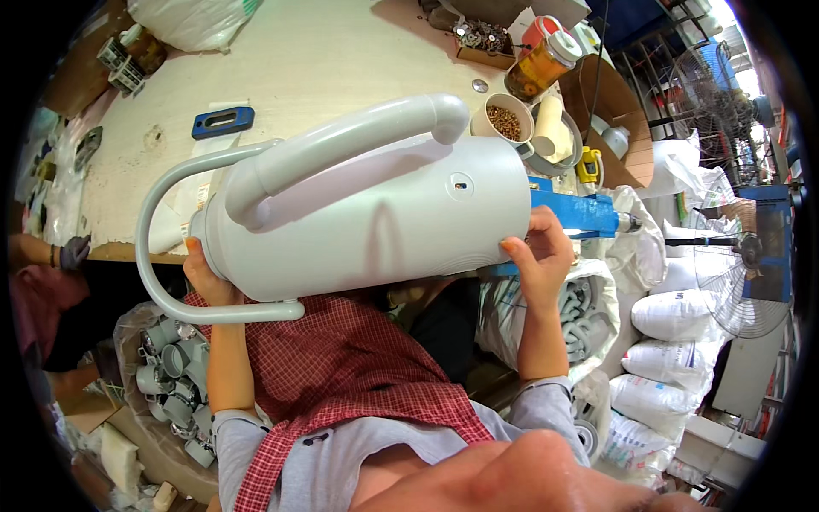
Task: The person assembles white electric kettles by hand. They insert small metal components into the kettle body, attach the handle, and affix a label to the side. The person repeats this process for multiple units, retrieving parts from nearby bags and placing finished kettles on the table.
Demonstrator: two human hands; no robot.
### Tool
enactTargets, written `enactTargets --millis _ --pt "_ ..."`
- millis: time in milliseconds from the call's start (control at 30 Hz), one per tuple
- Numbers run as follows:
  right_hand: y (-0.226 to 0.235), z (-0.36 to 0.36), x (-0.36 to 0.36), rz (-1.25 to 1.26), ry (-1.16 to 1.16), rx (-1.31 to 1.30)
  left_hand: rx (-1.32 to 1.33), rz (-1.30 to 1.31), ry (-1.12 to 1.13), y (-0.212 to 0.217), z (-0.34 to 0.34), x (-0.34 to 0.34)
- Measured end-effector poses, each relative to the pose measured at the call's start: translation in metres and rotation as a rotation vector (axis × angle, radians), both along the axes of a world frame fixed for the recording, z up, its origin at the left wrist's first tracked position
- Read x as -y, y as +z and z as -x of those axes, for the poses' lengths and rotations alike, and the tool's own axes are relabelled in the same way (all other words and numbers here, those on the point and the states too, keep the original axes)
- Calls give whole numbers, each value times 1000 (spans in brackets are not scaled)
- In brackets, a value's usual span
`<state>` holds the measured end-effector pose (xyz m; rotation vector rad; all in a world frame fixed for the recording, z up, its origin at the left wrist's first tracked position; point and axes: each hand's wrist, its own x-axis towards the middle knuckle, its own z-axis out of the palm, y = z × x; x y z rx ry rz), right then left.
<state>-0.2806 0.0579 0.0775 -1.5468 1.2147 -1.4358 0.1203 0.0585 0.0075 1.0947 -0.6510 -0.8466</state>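
A large pale grey thermos jug lies on its side across my lap and the table edge, held between both hands. Its thick curved handle faces up and away from me, and a thin bail loops round its left end. My left hand grips that left end, with the thumb on the rim and the other fingers hidden underneath. At the right end, my right hand presses its thumb to the base edge, fingers curled around the rim. A small oval slot shows on the jug's side near that end.
On the table lie a blue flat tool, a mug of small brass parts, a jar and a blue machine. Bags of grey parts and handles flank me. A gloved hand of another person shows left.
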Motion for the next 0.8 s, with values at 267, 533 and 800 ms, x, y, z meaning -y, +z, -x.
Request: enactTargets --millis 267,533,800 --pt "70 -11 28 307 -124 -484 140 -47 30 -14 -8 -5" --pt "64 -59 68 13 331 31 165 30 -64 -24 -30 -8" --pt "60 -48 66 160 396 -168 127 -34 -86 -20 -28 -3"
